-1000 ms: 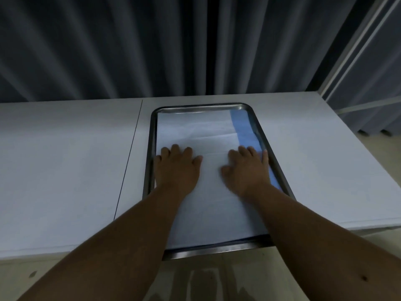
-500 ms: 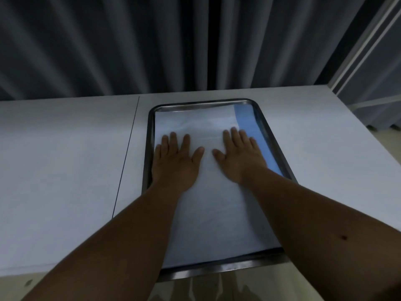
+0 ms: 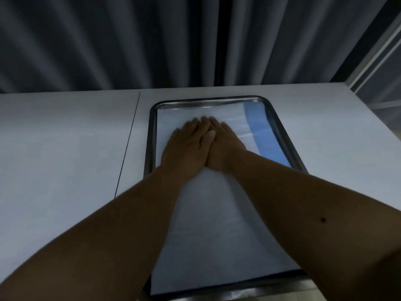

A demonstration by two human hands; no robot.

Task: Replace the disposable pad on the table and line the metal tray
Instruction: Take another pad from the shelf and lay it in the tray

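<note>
A metal tray (image 3: 152,118) lies lengthwise on the white table (image 3: 65,137). Inside it a white disposable pad (image 3: 208,224) covers the floor, with a blue strip (image 3: 262,135) showing along its right side. My left hand (image 3: 186,146) and my right hand (image 3: 225,146) press flat on the pad in the far half of the tray, side by side and touching, fingers stretched out and close together. Neither hand grips anything.
Dark pleated curtains (image 3: 130,40) hang right behind the table's far edge. A seam (image 3: 128,144) runs across the tabletop left of the tray. A metal frame and glass panel (image 3: 377,68) stand at the far right. The tray's near end overhangs the table's front edge.
Both hands slid away from me along the pad and came together at the middle; a second ago they lay apart. The view has moved closer to the tray.
</note>
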